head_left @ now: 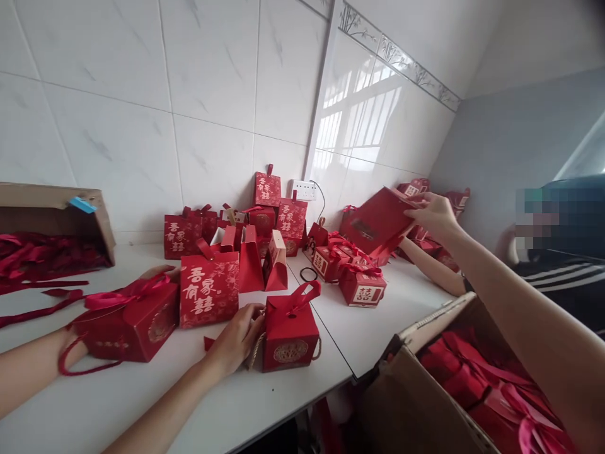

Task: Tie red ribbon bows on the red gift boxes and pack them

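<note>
My left hand reaches around the back of a red gift box with a pink ribbon and holds it; only the fingertips show above it. My right hand grips the left side of a small red box with a ribbon loop and rope handles near the white table's front edge. Between the two boxes stands a taller red bag with white characters.
Several more red boxes and bags crowd the back by the tiled wall. A cardboard box of ribbons lies at the left, and an open carton of red boxes at the lower right. A co-worker's hand holds a flat red box.
</note>
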Demonstrator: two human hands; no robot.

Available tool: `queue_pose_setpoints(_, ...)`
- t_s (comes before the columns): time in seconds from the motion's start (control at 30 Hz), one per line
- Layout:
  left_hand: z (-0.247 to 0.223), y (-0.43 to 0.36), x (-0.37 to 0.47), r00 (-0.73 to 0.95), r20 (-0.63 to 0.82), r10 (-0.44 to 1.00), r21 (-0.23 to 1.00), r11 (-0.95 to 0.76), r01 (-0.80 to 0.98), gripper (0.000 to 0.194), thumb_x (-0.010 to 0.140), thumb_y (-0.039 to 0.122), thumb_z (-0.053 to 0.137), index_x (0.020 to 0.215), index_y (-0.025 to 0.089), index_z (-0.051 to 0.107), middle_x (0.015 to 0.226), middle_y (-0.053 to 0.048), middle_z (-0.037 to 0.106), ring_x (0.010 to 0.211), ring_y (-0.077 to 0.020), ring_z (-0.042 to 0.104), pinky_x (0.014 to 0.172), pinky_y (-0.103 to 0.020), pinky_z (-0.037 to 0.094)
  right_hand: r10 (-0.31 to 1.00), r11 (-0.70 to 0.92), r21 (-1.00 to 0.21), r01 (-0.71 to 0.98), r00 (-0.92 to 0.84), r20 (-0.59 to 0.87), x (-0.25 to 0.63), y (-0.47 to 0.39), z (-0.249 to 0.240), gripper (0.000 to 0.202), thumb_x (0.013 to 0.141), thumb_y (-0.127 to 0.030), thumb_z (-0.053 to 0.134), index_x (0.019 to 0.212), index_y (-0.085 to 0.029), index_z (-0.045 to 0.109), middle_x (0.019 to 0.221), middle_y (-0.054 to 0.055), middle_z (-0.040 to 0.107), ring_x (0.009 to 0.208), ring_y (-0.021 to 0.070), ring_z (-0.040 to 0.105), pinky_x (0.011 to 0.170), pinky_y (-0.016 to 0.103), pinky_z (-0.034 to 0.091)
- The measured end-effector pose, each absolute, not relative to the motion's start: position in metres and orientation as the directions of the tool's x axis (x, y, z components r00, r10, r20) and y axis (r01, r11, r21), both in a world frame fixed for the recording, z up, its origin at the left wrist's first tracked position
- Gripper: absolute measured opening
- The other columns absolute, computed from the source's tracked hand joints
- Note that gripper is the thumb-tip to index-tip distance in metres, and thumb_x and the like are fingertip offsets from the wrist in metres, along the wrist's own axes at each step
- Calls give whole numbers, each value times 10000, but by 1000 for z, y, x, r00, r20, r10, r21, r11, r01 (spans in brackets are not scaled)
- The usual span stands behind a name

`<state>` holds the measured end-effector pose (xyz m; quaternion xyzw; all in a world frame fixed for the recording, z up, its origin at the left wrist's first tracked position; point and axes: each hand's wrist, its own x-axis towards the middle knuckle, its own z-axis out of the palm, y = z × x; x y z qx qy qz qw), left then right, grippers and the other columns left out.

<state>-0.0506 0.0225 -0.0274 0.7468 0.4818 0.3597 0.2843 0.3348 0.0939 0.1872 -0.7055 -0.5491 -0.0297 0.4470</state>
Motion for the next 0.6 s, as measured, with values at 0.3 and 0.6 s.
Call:
queue_pose_setpoints(0.3,-31,24,-49,276,230,933,759,-349,550,439,867,524,335,1124,202,486,1036,-98,610,900,-231,609,817,-374,472,738,-386,-335,860,506,447,412,70,121,342,694,-68,507,1000,-161,628,1000,162,647,1004,281,578,802,358,409)
queue_pose_setpoints(0.6,-35,20,-48,285,271,919,715,-391,580,367,882,428,364,1140,196,484,1001,-96,616,916,-228,593,847,-383,449,784,-370,-177,912,409,467,371,84,96,354,800,-102,408,1121,-76,558,1262,383,365,1259,455,321,881,609,310)
